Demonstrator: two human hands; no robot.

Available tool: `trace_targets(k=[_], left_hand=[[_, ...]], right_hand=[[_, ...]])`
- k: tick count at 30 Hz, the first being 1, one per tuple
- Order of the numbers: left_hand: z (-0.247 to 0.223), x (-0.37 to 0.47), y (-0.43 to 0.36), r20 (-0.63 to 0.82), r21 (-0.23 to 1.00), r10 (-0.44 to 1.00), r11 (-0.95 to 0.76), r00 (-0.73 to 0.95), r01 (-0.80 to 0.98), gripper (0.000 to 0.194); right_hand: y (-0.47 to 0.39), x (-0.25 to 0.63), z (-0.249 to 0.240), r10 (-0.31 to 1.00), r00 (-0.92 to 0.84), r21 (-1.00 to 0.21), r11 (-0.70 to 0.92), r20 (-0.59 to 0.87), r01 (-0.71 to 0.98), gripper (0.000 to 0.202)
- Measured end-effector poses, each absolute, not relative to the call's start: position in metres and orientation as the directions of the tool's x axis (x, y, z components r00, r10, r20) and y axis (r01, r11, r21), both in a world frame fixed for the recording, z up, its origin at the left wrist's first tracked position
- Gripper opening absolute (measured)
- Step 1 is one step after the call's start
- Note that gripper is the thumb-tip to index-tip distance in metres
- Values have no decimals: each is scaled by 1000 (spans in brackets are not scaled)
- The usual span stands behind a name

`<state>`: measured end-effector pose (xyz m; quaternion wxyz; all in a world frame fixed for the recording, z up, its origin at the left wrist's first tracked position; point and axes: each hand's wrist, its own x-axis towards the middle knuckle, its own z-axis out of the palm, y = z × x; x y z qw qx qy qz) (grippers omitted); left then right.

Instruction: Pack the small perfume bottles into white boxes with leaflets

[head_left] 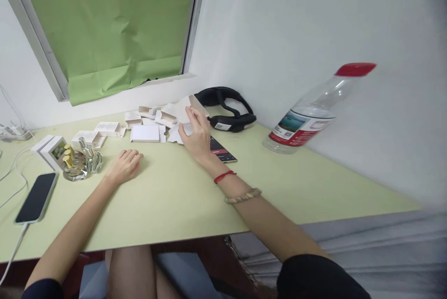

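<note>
My left hand [125, 166] rests on the pale green tabletop [167, 201], its fingers curled in and closed, with nothing visible in them. Just left of it stand several small glass perfume bottles [76, 171] with gold and clear caps. Farther right, my right hand [197, 137] is over the pile of small white cartons, thumb and fingers apart. Its fingertips are at a tilted white carton [179, 109], seemingly touching it without a grip around it. A closed white box [145, 133] lies between my hands, among cartons with flaps open [166, 118]. A dark phone [223, 151] is partly hidden behind my right wrist.
A black headset [232, 119] sits behind my right hand. To the right a clear plastic bottle [300, 122] with a red cap stands near the wall. At left are a charging phone [37, 198], white cables [21, 175], a power strip [16, 132] and white boxes [49, 150].
</note>
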<state>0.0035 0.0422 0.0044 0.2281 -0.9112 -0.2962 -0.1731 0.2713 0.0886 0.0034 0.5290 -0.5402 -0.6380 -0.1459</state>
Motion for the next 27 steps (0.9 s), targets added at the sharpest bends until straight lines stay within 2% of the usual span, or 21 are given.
trace_targets(k=[4, 7, 9, 11, 14, 17, 20, 22, 24, 27], left_hand=[[2, 2, 41, 616, -185, 448, -717, 648, 672, 37], [-3, 6, 38, 798, -56, 422, -658, 430, 751, 74], [-7, 9, 37, 845, 49, 455, -589, 281, 807, 98], [-11, 12, 36, 837, 153, 522, -512, 164, 845, 106], [-14, 13, 37, 810, 274, 585, -439, 40, 856, 104], [-13, 11, 37, 790, 332, 613, -424, -2, 843, 99], [-9, 10, 37, 774, 342, 633, -456, 28, 822, 84], [-8, 11, 37, 766, 389, 642, -480, 13, 787, 77], [-7, 11, 38, 733, 496, 679, -482, -49, 722, 75], [-7, 11, 39, 633, 666, 770, -489, -80, 564, 78]], right_hand=[[66, 243, 8, 367, 76, -293, 585, 927, 756, 44], [50, 222, 6, 274, 12, -216, 728, 962, 650, 47], [42, 212, 5, 337, -23, -260, 765, 941, 589, 49], [35, 207, 5, 472, -120, -340, 767, 874, 544, 45], [28, 205, 6, 594, -279, -407, 757, 755, 511, 39], [23, 203, 7, 591, -378, -395, 783, 712, 481, 34], [21, 200, 5, 568, -421, -377, 806, 707, 456, 27], [22, 199, 3, 572, -363, -402, 800, 736, 446, 23], [25, 199, 2, 590, -228, -467, 776, 774, 424, 25], [31, 202, 3, 658, -72, -599, 721, 749, 349, 48]])
